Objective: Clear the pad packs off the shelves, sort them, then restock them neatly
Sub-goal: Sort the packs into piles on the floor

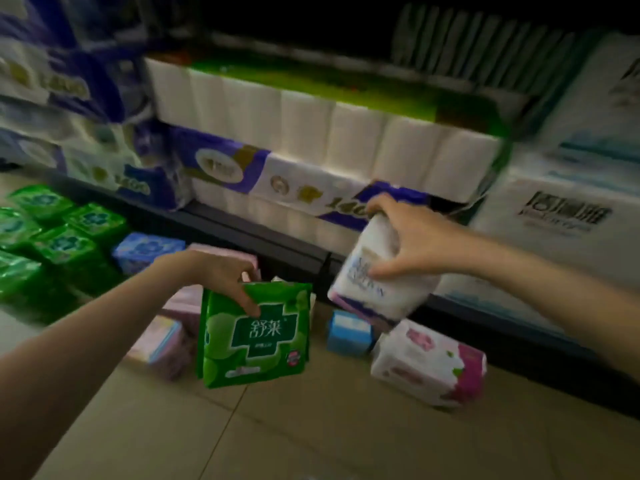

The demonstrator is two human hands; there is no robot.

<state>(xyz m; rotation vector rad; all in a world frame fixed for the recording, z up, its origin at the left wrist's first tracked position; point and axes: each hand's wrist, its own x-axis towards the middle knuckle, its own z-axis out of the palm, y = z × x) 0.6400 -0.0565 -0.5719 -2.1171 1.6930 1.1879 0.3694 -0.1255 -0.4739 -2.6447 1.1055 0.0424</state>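
Pinching the top edge of a green pad pack [254, 336], the left hand [221, 271] dangles it just above the floor [311, 438], while the right hand [412, 237] clasps a white pad pack [374, 278] in front of the shelf edge [277, 244]. Both look light, soft and squashy in slick film, so I'd grip across the body, not a corner. Sorted green packs [52, 237] sit at left.

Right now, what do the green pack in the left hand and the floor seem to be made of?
Green pack: thin glossy plastic film, probably; it shines, and the left hand pinches its top edge. Floor: smooth beige tiles, apparently ceramic; straight joint lines cross it, but blur leaves this open.
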